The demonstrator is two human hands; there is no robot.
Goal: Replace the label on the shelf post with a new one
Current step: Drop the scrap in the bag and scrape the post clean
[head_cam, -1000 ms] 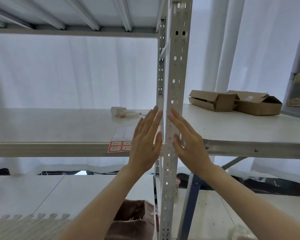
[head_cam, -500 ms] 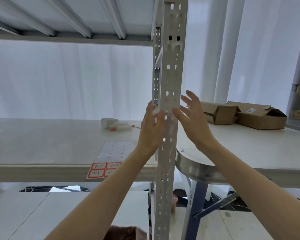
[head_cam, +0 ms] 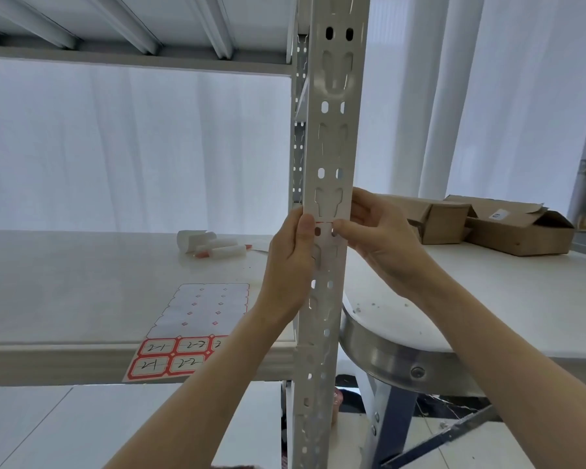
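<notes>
Shelf board (head_cam: 65, 282): pale and flat, carrying a little clutter toward the back.
White roll (head_cam: 192, 239): lying on its side, far back on the board.
White tubes (head_cam: 222, 251): red-tipped, lying just beside the roll (kind too small to tell).
Cardboard boxes (head_cam: 521, 231): two, brown, flaps open, side by side on the far part of the round table.
Round table (head_cam: 386, 357): white top, shiny metal rim, dark specks scattered near the edge.
Table leg (head_cam: 386, 428): blue-grey, under the rim.
Curtain (head_cam: 132, 147): white, sheer, hanging in soft folds behind everything.
Upper shelf (head_cam: 132, 25): seen from below, ribbed with cross bars.
Floor (head_cam: 31, 428): pale tiles, thin joints.
</notes>
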